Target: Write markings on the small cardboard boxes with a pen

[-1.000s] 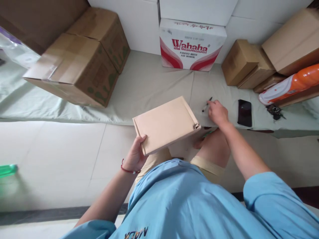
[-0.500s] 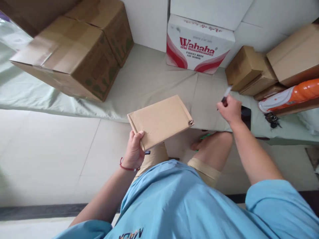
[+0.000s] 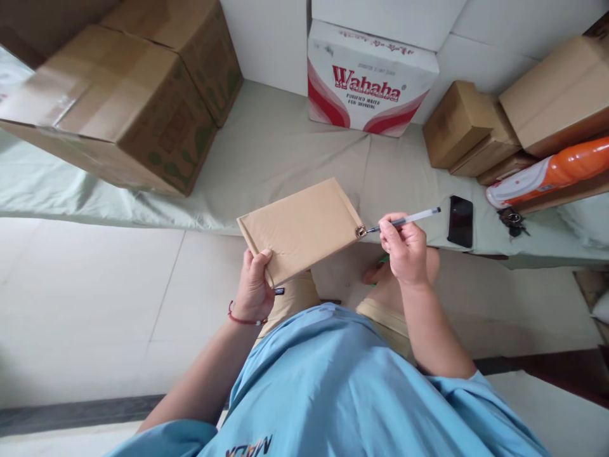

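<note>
A flat brown cardboard parcel (image 3: 302, 228) is held up over my knees by its near left corner in my left hand (image 3: 253, 289), whose fingers are closed on it. A red cord circles that wrist. My right hand (image 3: 403, 247) is closed around a pen (image 3: 409, 219). The pen's tip touches a small metal ring (image 3: 361, 232) at the parcel's right corner.
A cloth-covered platform (image 3: 285, 152) runs across in front of me. On it stand large brown boxes (image 3: 124, 95) at the left, a white Wahaha carton (image 3: 368, 79), smaller brown boxes (image 3: 464, 124), a black phone (image 3: 460, 221), keys (image 3: 511, 221) and an orange-and-white bottle (image 3: 552, 172). Pale floor tiles lie at the left.
My right hand picked the pen off the cloth, lifted it, then brought it back left to the parcel's right corner. The left hand kept hold of the parcel.
</note>
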Motion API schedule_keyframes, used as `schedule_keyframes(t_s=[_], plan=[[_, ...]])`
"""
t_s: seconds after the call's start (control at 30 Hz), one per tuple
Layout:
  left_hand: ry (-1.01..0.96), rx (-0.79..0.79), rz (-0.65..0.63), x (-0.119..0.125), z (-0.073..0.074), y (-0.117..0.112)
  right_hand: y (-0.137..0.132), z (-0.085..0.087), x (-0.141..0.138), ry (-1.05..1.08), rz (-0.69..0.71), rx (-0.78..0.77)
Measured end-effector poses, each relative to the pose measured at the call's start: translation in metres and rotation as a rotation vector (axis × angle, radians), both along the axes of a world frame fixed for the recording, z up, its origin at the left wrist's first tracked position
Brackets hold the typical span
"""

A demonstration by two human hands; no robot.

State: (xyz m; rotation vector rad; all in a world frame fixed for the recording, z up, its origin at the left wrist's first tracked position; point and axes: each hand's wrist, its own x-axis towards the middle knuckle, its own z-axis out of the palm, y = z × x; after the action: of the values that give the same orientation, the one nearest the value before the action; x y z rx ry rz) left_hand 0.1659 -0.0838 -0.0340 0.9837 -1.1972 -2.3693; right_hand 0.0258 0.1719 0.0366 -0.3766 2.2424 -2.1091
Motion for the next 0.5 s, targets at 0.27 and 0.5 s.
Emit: schedule_keyframes(t_s=[0.27, 0.5], plan=[[-0.016, 0.012, 0.040, -0.002, 0.001, 0.003, -0.009, 0.012, 0.004, 0.321, -0.002, 0.342], [-0.029, -0.006, 0.049, -0.002, 0.002, 0.002, -0.015, 0.008, 0.001, 0.334, 0.018, 0.395]])
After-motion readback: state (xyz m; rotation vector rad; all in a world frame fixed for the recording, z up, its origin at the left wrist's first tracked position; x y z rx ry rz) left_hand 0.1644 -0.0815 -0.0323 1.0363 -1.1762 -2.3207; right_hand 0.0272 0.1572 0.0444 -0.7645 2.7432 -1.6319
